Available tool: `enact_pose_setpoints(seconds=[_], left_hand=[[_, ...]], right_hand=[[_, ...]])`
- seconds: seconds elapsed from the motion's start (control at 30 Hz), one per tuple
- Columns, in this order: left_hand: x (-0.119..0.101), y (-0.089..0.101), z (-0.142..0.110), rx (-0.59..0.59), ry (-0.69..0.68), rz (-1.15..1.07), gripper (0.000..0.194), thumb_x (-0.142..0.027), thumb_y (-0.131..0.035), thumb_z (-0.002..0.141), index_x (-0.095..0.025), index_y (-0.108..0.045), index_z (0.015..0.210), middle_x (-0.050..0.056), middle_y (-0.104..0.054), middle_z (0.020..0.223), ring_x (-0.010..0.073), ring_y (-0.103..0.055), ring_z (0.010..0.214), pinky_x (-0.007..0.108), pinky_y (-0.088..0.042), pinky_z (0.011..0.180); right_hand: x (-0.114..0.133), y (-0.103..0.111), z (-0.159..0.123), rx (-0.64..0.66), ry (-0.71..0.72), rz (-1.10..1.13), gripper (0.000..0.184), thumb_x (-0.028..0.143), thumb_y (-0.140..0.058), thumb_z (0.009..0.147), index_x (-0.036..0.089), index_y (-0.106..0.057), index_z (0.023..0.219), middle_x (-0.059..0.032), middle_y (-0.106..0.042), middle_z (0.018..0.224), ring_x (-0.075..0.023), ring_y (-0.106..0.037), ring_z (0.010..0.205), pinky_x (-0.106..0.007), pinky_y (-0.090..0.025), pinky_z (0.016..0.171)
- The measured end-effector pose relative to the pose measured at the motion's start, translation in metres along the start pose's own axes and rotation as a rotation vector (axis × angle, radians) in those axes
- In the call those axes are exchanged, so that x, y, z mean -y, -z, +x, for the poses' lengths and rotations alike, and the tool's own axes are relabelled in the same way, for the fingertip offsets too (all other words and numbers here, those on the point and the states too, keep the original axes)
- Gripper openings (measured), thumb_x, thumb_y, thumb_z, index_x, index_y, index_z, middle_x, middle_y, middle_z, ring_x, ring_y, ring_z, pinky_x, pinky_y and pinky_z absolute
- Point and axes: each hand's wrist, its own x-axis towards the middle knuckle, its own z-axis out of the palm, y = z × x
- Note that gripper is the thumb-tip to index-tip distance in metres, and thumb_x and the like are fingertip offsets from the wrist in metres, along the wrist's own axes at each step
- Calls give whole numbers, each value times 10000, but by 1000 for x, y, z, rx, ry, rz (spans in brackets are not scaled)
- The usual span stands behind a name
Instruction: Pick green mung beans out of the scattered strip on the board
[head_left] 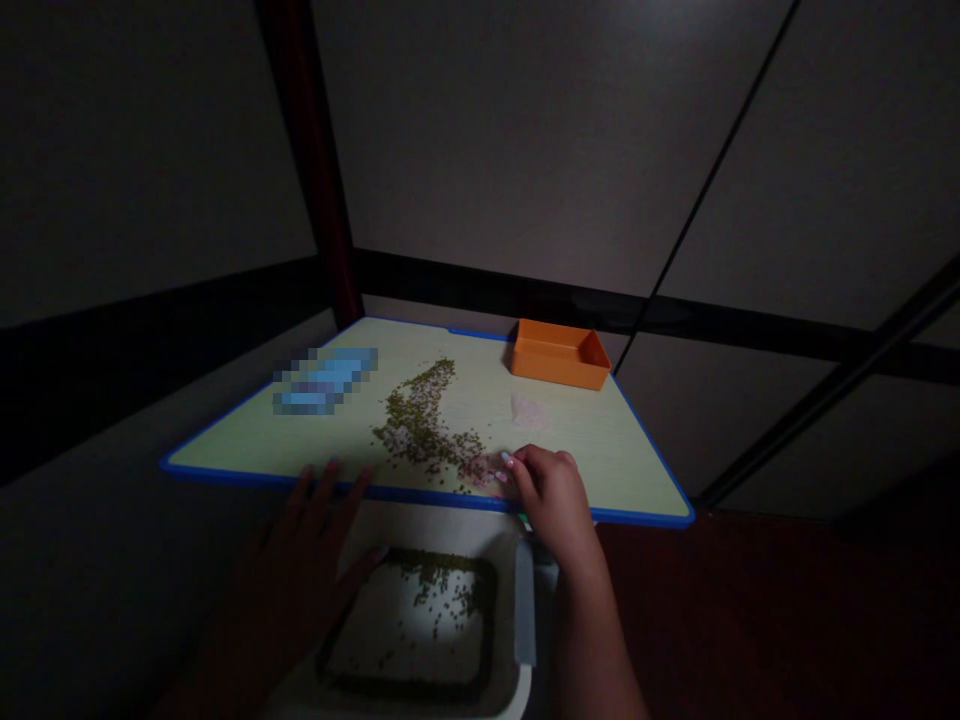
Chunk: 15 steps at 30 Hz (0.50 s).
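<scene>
A pale green board with a blue rim (247, 445) lies tilted away from me, with a long scatter of small green mung beans (420, 425) across its middle. My right hand (551, 505) rests on the board at the lower end of the scatter, its fingertips closed together among a few beans and a faint pinkish patch. Whether they pinch a bean is hidden. My left hand (307, 560) has its fingers spread over the near blue rim, holding nothing. Below it sits a white tray (409, 625) with a dark inner border and more beans inside.
An orange rectangular box (559, 355) stands at the far edge of the board. A blurred blue object (326, 380) lies at the left, and a pale pink smear (529, 412) lies to the right. A grey upright strip (525, 605) stands beside the tray. Dark walls and a post (315, 150) surround the board.
</scene>
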Motion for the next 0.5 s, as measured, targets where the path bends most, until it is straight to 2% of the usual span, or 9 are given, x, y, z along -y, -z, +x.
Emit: enact_pose_setpoints(seconds=[0.23, 0.33, 0.5], left_hand=[[0, 0, 1, 67, 42, -16, 722, -570, -446, 868, -271, -352, 1518, 148, -360, 1634, 385, -303, 1517, 582, -426, 1104], [-1, 1, 1, 88, 47, -15, 721, -583, -423, 877, -268, -345, 1521, 156, -359, 1633, 390, -300, 1517, 592, -429, 1095], [-2, 3, 1, 57, 30, -17, 711, -562, -407, 894, -251, -327, 1529, 175, -343, 1637, 397, -291, 1520, 599, -430, 1091]], right_hand=[[-8, 10, -1, 82, -30, 55, 267, 269, -548, 987, 183, -670, 766, -19, -695, 684, -152, -570, 612, -267, -313, 670], [-6, 10, -2, 85, -1, 55, 254, 257, -552, 979, 186, -672, 767, -18, -700, 695, -159, -588, 654, -267, -319, 690], [-3, 10, -3, 47, 4, 43, 270, 274, -543, 986, 195, -673, 763, -16, -714, 713, -165, -595, 683, -276, -333, 746]])
